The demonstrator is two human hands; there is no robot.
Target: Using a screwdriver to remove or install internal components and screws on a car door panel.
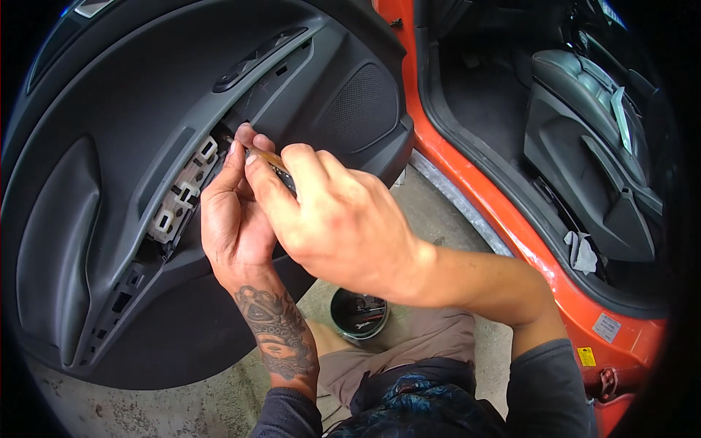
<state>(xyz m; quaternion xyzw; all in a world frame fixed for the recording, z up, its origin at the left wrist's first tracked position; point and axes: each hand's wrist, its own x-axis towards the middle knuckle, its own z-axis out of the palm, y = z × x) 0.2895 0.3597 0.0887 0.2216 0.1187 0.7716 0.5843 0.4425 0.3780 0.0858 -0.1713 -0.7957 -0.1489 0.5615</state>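
Observation:
My right hand (343,219) is closed on a slim screwdriver (269,159) with an amber handle, angled toward the recess in the black door panel (109,219). My left hand (237,219), palm up beneath it, has curled fingers at the tool's front end; what exactly they pinch is too small to make out. Just left of both hands, a pale plastic bracket (182,193) with square openings shows in the exposed slot along the armrest. The screwdriver's tip is partly hidden by my fingertips.
A dark bucket (337,317) holding several tools stands on the concrete floor (95,401) below my forearms. At right are the orange car's door sill (482,204), a black leather seat (584,124) and a crumpled white cloth (580,252). A speaker grille (361,106) sits in the panel.

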